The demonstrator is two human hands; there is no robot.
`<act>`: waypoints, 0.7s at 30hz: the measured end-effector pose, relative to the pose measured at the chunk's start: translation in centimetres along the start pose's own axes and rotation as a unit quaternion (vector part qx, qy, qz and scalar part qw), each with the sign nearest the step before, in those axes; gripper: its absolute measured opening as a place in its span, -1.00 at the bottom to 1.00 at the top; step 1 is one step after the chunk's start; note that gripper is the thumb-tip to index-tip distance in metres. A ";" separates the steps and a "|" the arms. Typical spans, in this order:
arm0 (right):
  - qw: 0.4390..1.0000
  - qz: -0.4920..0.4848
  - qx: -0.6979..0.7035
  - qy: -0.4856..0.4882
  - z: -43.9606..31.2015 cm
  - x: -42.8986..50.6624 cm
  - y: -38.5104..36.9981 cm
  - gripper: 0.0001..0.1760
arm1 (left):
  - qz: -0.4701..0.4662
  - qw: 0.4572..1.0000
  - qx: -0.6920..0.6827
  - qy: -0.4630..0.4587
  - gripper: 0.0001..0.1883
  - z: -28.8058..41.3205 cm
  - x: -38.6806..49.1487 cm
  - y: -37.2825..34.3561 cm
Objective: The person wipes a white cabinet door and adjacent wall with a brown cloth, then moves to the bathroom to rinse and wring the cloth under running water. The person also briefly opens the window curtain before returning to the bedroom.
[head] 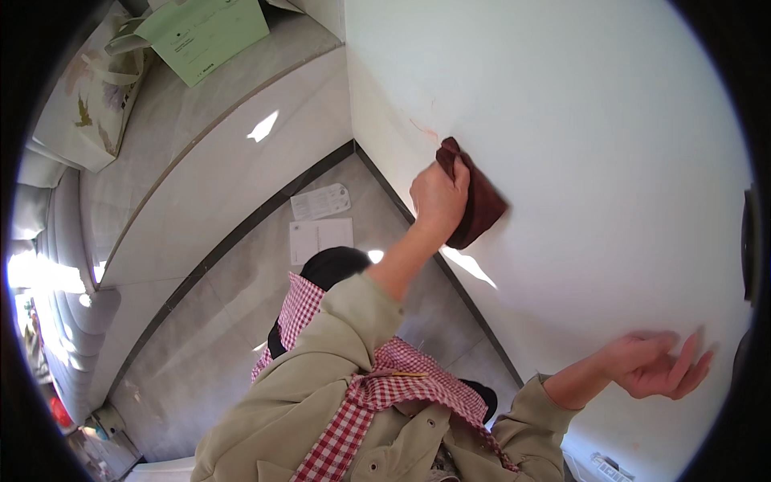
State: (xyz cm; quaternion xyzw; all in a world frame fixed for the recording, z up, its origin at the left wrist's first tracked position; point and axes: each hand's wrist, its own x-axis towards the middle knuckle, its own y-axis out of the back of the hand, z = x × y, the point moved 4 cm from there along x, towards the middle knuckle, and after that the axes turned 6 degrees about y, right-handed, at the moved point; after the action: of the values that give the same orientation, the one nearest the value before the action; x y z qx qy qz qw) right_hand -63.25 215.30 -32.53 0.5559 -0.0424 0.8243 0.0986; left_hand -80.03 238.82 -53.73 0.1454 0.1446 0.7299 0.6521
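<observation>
My left hand point(443, 190) grips a folded dark red cloth point(482, 208), bunched at its top between thumb and fingers, with its lower part lying against the white wall point(590, 181). Faint reddish-orange marks point(429, 131) show on the wall just up and left of the cloth. At the right, my right hand point(659, 364) is held up by the wall with its fingers loosely curled and apart, holding nothing; whether it touches the wall I cannot tell. Both arms wear olive-beige sleeves, and a red-and-white checked apron point(337, 440) covers part of my front.
Two printed papers point(321, 241) lie on the grey tiled floor point(241, 301) near the corner. A dark skirting strip point(271, 196) edges the floor. On a ledge point(205, 114) at upper left stand a green paper bag point(208, 36) and a white patterned bag point(90, 108). A grey padded seat point(66, 289) is at far left.
</observation>
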 end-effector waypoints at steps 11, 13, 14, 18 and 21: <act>0.999 0.030 0.035 0.005 -0.3 0.2 0.0 -0.76 | 0.026 0.995 -0.069 0.063 -0.60 -2.3 4.2 0.3; 0.999 0.021 0.007 0.025 -0.4 0.2 0.1 -0.76 | 0.024 0.999 -0.024 0.021 -0.60 -2.1 3.4 0.1; 0.999 0.018 0.003 0.032 -0.4 0.3 0.2 -0.77 | 0.027 1.000 0.008 0.009 -0.59 -1.8 3.3 0.2; 0.998 0.043 0.045 0.027 -0.4 0.4 0.2 -0.78 | 0.055 0.986 -0.069 0.142 -0.49 -2.9 8.4 2.6; 0.997 0.054 0.046 0.017 -0.4 0.4 -0.1 -0.79 | 0.000 0.915 -0.352 0.199 -0.56 -3.8 8.3 1.3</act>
State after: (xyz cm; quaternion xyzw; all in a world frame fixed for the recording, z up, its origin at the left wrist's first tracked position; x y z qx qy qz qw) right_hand -63.75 215.57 -32.28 0.5425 -0.0327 0.8389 0.0287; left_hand -83.68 246.88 -56.52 -0.2416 0.0055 0.7471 0.6192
